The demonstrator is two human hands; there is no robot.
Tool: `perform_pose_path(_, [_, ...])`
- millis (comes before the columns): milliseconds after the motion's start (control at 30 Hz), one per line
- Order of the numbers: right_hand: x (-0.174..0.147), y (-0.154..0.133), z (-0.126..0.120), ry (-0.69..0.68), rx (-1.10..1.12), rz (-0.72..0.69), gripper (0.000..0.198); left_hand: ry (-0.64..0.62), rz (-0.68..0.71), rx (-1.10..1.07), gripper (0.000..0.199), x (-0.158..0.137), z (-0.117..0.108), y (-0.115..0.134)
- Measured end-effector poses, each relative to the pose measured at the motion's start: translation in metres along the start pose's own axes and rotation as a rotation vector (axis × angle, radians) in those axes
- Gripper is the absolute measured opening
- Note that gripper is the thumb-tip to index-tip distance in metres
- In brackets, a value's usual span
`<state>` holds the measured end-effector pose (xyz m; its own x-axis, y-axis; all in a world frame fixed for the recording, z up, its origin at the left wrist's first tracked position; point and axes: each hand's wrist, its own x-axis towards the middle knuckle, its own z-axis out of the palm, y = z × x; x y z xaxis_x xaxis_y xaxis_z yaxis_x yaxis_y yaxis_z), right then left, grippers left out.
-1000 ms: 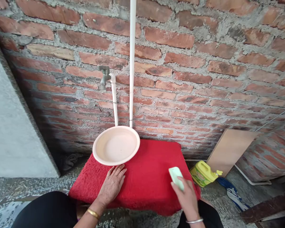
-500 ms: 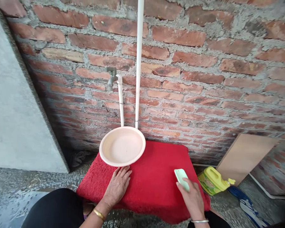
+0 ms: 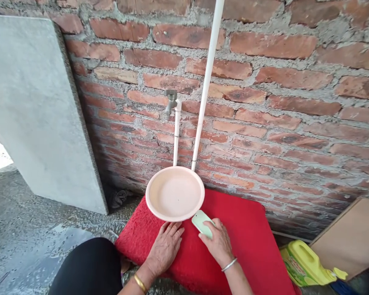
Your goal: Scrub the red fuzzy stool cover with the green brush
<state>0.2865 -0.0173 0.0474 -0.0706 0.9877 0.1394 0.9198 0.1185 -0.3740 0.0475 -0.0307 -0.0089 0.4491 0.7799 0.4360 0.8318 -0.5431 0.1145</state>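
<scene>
A pale pink plastic basin (image 3: 175,196) rests at the far left part of a red cloth (image 3: 236,229). My left hand (image 3: 165,248) lies flat on that cloth, fingers stretched out, with the fingertips at the basin's near rim. Beside the basin's right front edge, my right hand (image 3: 219,242) grips a pale green oblong scrub brush (image 3: 199,221) with a small hole at its end. The underside of the brush is hidden, so its bristles do not show.
A tap (image 3: 171,101) and white pipes (image 3: 206,82) run up the brick wall (image 3: 264,102) behind the basin. A grey slab (image 3: 46,110) leans at left. On the right are a yellow detergent jug (image 3: 306,262) and a tan board (image 3: 352,233). The floor (image 3: 49,246) is wet.
My right hand has carried the scrub brush leftward across the cloth, close to the basin. My left hand stays by the rim. The view has turned left.
</scene>
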Motion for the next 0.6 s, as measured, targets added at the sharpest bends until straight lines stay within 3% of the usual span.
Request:
perform_pose_path(167, [0.011, 0.019, 0.003, 0.129, -0.072, 0.265, 0.032, -0.022, -0.022, -0.013, 0.035, -0.001, 0.000, 0.001])
perform_pose_path(367, [0.026, 0.001, 0.015, 0.062, 0.023, 0.131, 0.028, -0.014, -0.014, -0.004, 0.034, -0.002, 0.002, -0.001])
perform_pose_path(600, [0.044, 0.014, 0.001, 0.129, -0.144, 0.296, 0.031, -0.036, -0.005, 0.037, 0.036, -0.003, 0.002, -0.001])
